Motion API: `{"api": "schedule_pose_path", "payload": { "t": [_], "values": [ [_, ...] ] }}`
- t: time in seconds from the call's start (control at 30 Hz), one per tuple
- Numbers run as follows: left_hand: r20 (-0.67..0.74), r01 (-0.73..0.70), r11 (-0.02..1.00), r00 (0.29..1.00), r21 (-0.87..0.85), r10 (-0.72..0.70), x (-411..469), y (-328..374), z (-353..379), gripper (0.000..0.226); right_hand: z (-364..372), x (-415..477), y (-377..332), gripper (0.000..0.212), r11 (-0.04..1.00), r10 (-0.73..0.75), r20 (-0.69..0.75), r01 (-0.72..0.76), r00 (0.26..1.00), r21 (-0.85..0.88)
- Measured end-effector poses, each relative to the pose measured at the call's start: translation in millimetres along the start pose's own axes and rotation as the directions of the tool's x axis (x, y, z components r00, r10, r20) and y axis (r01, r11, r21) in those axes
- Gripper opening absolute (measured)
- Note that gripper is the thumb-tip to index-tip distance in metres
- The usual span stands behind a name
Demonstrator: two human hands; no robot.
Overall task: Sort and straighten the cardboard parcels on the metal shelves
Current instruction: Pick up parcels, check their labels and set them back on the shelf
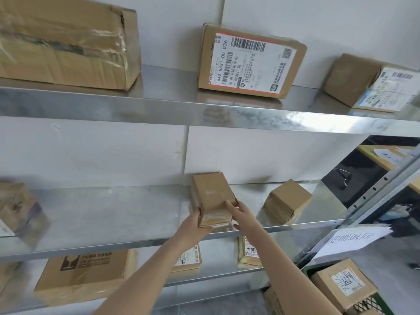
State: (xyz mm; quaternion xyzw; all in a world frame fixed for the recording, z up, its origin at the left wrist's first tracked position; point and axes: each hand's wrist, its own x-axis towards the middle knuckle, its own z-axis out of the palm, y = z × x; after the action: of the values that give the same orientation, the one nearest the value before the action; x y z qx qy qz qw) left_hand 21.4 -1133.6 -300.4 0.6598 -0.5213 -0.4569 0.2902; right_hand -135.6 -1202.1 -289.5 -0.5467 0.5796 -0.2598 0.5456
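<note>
My left hand gripped the near end of the small box at the front edge of the middle shelf. My right hand touched its right side with straight fingers.

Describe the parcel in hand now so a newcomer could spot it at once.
On the middle metal shelf, look near the front edge. A flat, plain cardboard parcel is there, its near end gripped by the left hand while the right hand touches its right side. The box to its right is squat and cube-like; this one is long and low.
</note>
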Motion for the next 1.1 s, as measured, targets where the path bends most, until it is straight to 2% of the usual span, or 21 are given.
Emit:
{"api": "schedule_pose_path", "payload": {
  "t": [0.07, 0.17, 0.23, 0.37, 0.47, 0.57, 0.67, 0.77, 0.9, 1.03, 1.1],
  "values": [
    [-0.066, -0.045, 0.998, 0.997, -0.046, 0.042, -2, 2, 1, 0.052, -5, -3, 1, 0.019, 0.996, -0.059, -0.003, 0.059, 0.998, 0.068],
    [-0.208, -0.133, 0.985, 0.972, -0.11, 0.108, -6, 4, -3, 0.042, -11, -9, -1, 0.027, 0.982, -0.109, 0.028, 0.103, 0.994, 0.161],
    [-0.28, -0.173, 0.975, 0.951, -0.139, 0.129, -9, 7, -9, 0.05, -16, -13, -6, 0.03, 0.963, -0.131, 0.043, 0.117, 0.99, 0.244],
    [-0.335, -0.257, 0.953, 0.922, -0.16, 0.193, -14, 21, -20, 0.076, -20, -21, -20, 0.014, 0.921, -0.195, 0.088, 0.151, 0.977, 0.36],
    [-0.402, -0.281, 0.96, 0.877, 0.012, 0.262, -19, 30, -22, 0.101, -19, -24, -28, 0.006, 0.902, -0.225, 0.104, 0.166, 0.969, 0.399],
    [-0.469, -0.27, 0.933, 0.809, 0.239, 0.354, -22, 33, -22, 0.112, -17, -26, -35, 0.015, 0.893, -0.256, 0.107, 0.192, 0.961, 0.406],
    [-0.509, -0.281, 0.896, 0.746, 0.343, 0.429, -23, 32, -25, 0.114, -16, -27, -38, 0.032, 0.904, -0.298, 0.097, 0.247, 0.95, 0.349],
    [-0.524, -0.322, 0.876, 0.707, 0.36, 0.475, -25, 33, -29, 0.106, -18, -27, -37, 0.048, 0.921, -0.323, 0.146, 0.276, 0.935, 0.274],
    [-0.511, -0.365, 0.889, 0.728, 0.276, 0.457, -27, 35, -33, 0.099, -24, -30, -40, 0.045, 0.924, -0.356, 0.196, 0.312, 0.914, 0.223],
    [-0.471, -0.419, 0.896, 0.768, 0.145, 0.435, -30, 35, -35, 0.097, -37, -33, -44, 0.057, 0.917, -0.387, 0.257, 0.342, 0.886, 0.205],
    [-0.46, -0.428, 0.901, 0.788, 0.066, 0.408, -32, 34, -37, 0.096, -42, -36, -46, 0.055, 0.916, -0.399, 0.261, 0.371, 0.879, 0.152]
  ]
}}
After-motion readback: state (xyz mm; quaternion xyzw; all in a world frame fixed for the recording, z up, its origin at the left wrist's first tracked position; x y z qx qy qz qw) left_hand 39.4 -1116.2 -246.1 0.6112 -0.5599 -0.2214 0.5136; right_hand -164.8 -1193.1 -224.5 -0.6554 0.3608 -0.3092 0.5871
